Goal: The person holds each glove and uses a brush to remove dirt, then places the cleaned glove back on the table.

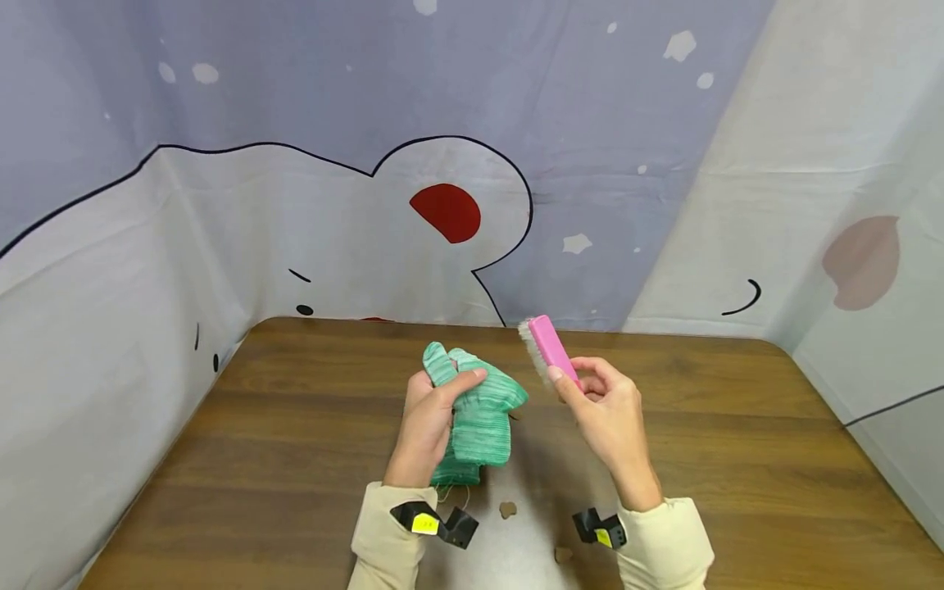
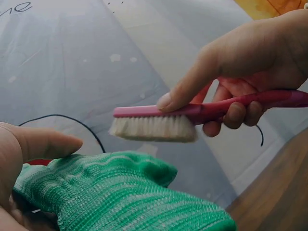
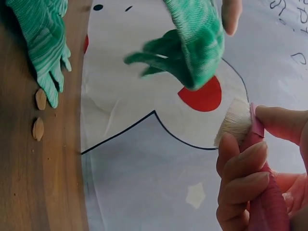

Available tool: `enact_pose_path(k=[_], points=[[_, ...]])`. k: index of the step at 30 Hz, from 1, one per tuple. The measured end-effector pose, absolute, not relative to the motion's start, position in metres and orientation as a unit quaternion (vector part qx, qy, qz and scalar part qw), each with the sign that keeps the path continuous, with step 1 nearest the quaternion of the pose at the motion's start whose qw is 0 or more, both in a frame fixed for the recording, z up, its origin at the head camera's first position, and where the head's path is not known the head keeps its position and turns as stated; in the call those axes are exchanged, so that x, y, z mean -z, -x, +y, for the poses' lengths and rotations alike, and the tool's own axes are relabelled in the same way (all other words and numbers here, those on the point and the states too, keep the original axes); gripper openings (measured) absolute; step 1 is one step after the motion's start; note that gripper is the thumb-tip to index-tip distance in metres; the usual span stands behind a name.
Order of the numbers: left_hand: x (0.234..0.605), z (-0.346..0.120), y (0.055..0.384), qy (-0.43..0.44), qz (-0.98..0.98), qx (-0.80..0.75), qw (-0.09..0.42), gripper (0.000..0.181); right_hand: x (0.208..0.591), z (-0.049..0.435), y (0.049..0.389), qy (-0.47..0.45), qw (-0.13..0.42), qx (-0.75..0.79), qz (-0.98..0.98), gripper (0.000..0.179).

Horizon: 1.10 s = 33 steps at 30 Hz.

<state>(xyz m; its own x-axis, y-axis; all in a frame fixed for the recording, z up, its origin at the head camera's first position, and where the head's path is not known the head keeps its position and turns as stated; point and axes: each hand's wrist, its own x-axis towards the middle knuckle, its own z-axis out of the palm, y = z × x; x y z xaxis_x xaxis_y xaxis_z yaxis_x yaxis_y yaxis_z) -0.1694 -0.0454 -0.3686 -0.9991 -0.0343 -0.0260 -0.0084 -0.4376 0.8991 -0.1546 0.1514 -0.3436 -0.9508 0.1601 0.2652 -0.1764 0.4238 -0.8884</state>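
Observation:
My left hand (image 1: 424, 422) grips a green-and-white striped knit glove (image 1: 483, 422), thumb pressed on top. The glove is folded over, and its limp fingers dangle in the right wrist view. To its right, my right hand (image 1: 612, 414) holds a pink brush (image 2: 159, 110) by the handle, with the thumb on the back of the brush head. The pale bristles (image 2: 154, 129) hang just above the glove in the left wrist view, a small gap between them. A second green glove (image 3: 41, 43) lies on the table, mostly hidden under the left hand in the head view.
Several small brown pieces lie on the wooden table (image 1: 280, 459), one brown piece (image 1: 507, 510) near the left wrist and another brown piece (image 1: 563, 555) nearer the front. A printed curtain (image 1: 332, 238) hangs behind the table's back edge and along both sides.

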Motion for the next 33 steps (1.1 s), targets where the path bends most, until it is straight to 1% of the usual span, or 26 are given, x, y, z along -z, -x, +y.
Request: enact_pose_path(k=[2,5,7,9,11,14,19,24,33], points=[[0.369,-0.049,0.169,-0.025,-0.537,0.843,0.011,0.022,0.336,0.148,0.151,0.002,0.151,-0.537,-0.83,0.029],[0.37,-0.054,0.17,-0.028,-0.541,0.84,0.007,0.024,0.339,0.151,0.155,0.013,0.147,-0.536,-0.832,0.03],[0.371,-0.058,0.171,-0.021,-0.54,0.841,-0.002,0.026,0.346,0.156,0.16,0.022,0.147,-0.532,-0.833,0.031],[0.373,-0.063,0.173,-0.017,-0.54,0.841,-0.019,0.028,0.36,0.165,0.17,0.034,0.146,-0.529,-0.835,0.036],[0.377,-0.068,0.175,-0.015,-0.539,0.842,-0.032,0.029,0.364,0.171,0.173,0.051,0.14,-0.524,-0.839,0.04],[0.383,-0.078,0.177,-0.021,-0.531,0.846,-0.041,0.025,0.369,0.183,0.177,0.069,0.127,-0.515,-0.845,0.044],[0.387,-0.1,0.181,-0.027,-0.512,0.858,-0.028,0.022,0.373,0.203,0.18,0.079,0.105,-0.518,-0.846,0.045],[0.388,-0.122,0.183,-0.022,-0.511,0.859,-0.029,0.016,0.378,0.221,0.183,0.104,0.103,-0.516,-0.844,0.045],[0.395,-0.148,0.185,-0.047,-0.537,0.842,-0.038,0.03,0.384,0.245,0.185,0.113,0.084,-0.481,-0.865,0.045]])
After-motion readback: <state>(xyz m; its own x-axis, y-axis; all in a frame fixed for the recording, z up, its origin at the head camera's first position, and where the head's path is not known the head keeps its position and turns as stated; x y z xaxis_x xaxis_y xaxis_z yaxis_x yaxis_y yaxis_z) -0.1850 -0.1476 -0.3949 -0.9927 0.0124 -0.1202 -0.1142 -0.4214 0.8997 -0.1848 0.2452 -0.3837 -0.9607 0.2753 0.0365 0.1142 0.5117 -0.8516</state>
